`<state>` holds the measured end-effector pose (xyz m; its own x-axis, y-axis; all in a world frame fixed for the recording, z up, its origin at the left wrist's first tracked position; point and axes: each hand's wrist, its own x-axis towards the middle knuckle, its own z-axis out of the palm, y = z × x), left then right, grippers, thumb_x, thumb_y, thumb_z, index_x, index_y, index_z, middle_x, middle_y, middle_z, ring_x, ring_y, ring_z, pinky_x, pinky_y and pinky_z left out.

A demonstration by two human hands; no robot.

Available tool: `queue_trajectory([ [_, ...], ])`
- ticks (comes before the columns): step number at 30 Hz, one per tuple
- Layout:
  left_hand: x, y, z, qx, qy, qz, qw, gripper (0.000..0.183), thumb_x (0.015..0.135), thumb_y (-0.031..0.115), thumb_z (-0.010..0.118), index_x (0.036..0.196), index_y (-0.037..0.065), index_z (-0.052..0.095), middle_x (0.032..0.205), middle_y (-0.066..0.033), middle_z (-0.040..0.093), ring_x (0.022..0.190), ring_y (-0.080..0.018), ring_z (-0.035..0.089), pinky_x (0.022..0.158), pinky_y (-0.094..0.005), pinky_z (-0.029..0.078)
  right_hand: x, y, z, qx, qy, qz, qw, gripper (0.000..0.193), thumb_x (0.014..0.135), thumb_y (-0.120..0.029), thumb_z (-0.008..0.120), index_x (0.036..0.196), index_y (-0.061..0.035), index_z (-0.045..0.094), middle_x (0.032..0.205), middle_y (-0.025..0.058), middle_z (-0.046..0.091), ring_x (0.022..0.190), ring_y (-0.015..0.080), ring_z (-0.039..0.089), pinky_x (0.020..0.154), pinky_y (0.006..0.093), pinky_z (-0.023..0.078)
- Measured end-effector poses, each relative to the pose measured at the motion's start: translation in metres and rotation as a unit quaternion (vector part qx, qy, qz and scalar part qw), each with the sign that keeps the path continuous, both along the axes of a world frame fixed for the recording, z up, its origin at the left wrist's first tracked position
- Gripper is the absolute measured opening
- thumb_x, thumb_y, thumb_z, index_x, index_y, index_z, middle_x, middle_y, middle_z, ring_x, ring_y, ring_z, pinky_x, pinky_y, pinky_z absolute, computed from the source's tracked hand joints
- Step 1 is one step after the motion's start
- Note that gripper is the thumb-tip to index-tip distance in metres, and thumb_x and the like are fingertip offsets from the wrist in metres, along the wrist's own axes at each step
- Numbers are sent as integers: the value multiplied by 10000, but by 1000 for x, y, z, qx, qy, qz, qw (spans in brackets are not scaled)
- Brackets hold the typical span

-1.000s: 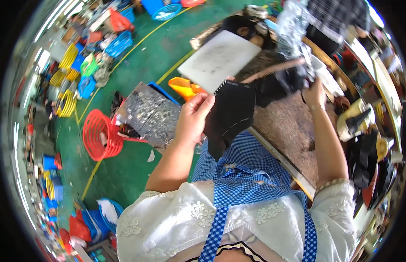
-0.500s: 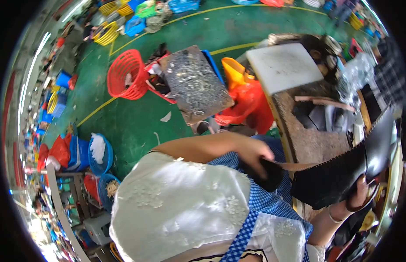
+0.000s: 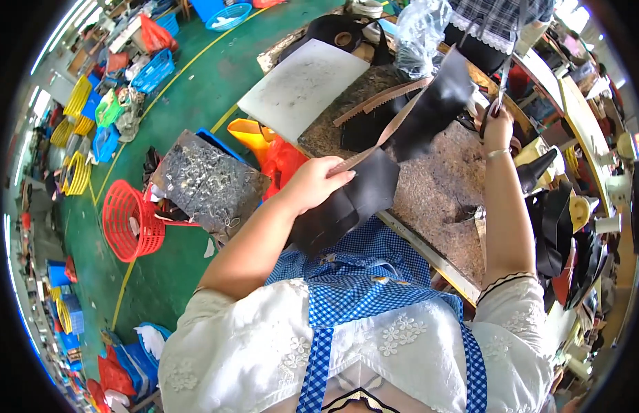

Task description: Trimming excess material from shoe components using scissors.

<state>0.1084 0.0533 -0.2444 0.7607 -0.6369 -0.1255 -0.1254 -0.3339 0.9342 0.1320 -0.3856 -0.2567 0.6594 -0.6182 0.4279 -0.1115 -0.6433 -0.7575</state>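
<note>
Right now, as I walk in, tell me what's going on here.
A person's left hand holds a black piece and a tan, toothed strip, close to a worktable. The right hand grips what look like scissors toward the table's right side. A white board lies on the table.

Half a second ago we see the left hand (image 3: 319, 182) low against the checked apron (image 3: 367, 272); now it is farther out, beside the near left edge of the table (image 3: 443, 186), its fingers pinching a tan toothed strip (image 3: 381, 141) along the black material (image 3: 364, 186). That material, then stretched toward the near right, now runs from the left hand toward the far side, its far part blurred. The right hand (image 3: 498, 127) no longer presses on it: we find it off to the right, gripping a metal tool (image 3: 504, 79). Our view has also swung back, bringing the table nearer the middle.
</note>
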Motion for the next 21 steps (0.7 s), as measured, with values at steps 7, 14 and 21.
queue_trajectory([
  [7,18,10,-43,-70,65,39,995,180,855,117,620,994,3,637,791,-30,647,741,-71,581,684,-246,475,-116,143,40,335,370,350,793,542,924,-520,441,840,-8,598,608,15,518,483,110,497,470,231,413],
  [14,21,14,-31,-108,184,-11,977,204,890,98,595,1059,-15,612,926,-3,637,843,-60,558,762,-222,454,-86,167,40,331,515,389,689,655,890,-627,389,821,-4,575,659,37,520,507,105,515,480,233,433],
  [21,-11,23,-9,-266,233,184,917,176,914,183,581,979,20,595,820,37,577,767,-35,493,698,-199,410,-92,197,42,372,314,408,772,414,841,-389,630,855,25,617,780,89,626,681,135,603,618,259,489],
])
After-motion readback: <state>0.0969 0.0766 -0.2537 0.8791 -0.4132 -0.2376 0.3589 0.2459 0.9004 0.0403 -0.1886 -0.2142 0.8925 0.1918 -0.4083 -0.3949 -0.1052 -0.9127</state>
